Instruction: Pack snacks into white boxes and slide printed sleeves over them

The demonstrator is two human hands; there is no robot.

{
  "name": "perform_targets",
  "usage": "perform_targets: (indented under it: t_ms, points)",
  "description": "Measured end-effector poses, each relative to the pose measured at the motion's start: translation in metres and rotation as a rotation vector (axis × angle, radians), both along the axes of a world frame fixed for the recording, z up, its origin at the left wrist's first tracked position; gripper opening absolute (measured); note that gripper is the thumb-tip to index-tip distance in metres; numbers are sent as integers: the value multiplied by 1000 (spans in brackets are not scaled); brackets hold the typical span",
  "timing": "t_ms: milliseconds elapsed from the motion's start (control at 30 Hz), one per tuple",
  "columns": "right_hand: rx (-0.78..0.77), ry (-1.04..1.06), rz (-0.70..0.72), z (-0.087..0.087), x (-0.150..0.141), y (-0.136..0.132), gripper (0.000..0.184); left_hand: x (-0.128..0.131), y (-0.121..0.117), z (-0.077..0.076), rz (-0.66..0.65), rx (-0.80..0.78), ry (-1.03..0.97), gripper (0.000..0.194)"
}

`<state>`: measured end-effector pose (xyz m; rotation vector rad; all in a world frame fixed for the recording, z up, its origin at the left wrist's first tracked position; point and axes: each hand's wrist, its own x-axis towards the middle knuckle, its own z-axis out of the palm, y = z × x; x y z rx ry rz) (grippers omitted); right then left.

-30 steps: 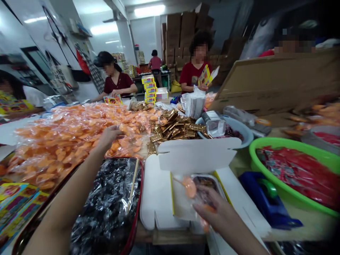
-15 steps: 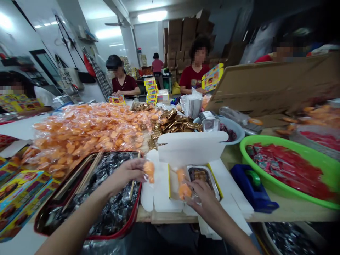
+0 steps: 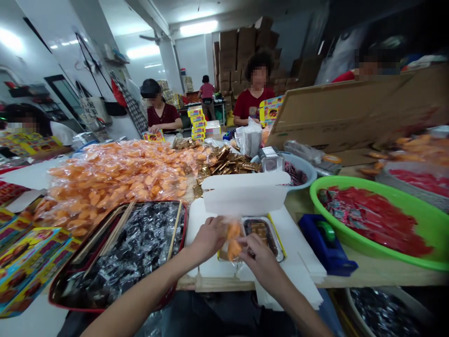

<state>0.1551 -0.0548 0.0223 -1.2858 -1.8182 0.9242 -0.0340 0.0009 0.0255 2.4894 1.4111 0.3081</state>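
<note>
An open white box [image 3: 245, 194] with yellow inner edges lies before me, its lid flap raised. In its right side sits a foil tray [image 3: 263, 231] with brown contents. Over the box's left part, my left hand [image 3: 211, 238] grips an orange piece in clear wrap [image 3: 233, 234]; its exact kind is unclear. My right hand [image 3: 257, 252] pinches at the lower end of the orange wrapping, beside the foil tray. Both hands nearly meet, and motion blur hides whether one or two orange pieces are between them.
A red-rimmed tray [image 3: 177, 276] of black wrapped packets stands left, with wooden sticks across it. Behind it spreads a heap of orange wrapped pieces [image 3: 119, 173]. Gold sachets [image 3: 224, 161], a green basin [image 3: 315, 185] of red packets and a blue tape dispenser [image 3: 324, 255] surround the box.
My left hand has moved right, bringing its orange piece from beside the box to over it, next to my right hand. My right hand stays at the box with the orange wrapping.
</note>
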Motion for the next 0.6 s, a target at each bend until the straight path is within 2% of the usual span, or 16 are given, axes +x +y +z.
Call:
perform_targets:
  t_ms: [67, 133, 233, 300, 367, 433, 533, 600]
  points:
    - [-22, 21, 27, 5, -3, 7, 19, -1, 0, -3, 10, 29, -63, 63]
    - [-26, 31, 35, 9, -7, 16, 14, -1, 4, -4, -65, 83, -152, 67]
    - [43, 14, 47, 8, -10, 32, 9, -2, 9, -1, -209, 63, -312, 53]
    - [131, -24, 140, 3, -10, 42, 11, -3, 8, 2, -215, -15, -385, 43]
    - [231, -85, 266, -3, -9, 48, 14, -6, 3, 3, -226, -84, -388, 43]
    - [307, -175, 319, -10, -7, 51, 14, -7, -2, 1, -272, -124, -349, 63]
    - [337, -371, 257, -15, -7, 48, 15, -4, -8, -8, -273, -130, -338, 92]
    - [333, -488, 193, -14, -7, 43, 15, 2, -9, -16, -224, -110, -341, 87]
